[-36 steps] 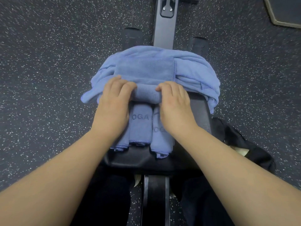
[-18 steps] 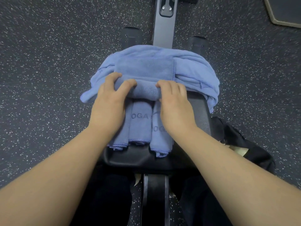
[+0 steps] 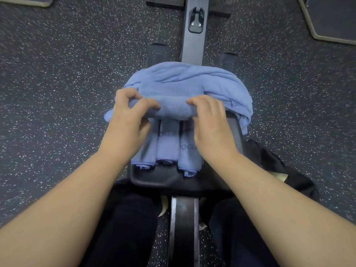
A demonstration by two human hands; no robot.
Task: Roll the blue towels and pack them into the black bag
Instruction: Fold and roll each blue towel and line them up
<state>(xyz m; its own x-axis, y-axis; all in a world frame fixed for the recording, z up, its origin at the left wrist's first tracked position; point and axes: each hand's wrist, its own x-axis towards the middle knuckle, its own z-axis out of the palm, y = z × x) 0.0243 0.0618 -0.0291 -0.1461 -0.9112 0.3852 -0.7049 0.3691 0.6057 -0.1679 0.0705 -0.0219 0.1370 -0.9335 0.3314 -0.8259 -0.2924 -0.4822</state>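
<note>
Rolled farther forward, blue towel [image 3: 173,110] lies under both gripping hands [image 3: 169,120].

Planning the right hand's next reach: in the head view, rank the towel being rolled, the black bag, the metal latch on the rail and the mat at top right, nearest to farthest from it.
1. Towel being rolled: under the right hand.
2. Black bag: on the floor, right of the seat.
3. Metal latch: ahead, on the rail.
4. Mat: far top-right corner.

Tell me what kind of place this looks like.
Probably a gym: speckled rubber floor, a black padded bench on a metal rail, and blue towels being rolled on it.
</note>
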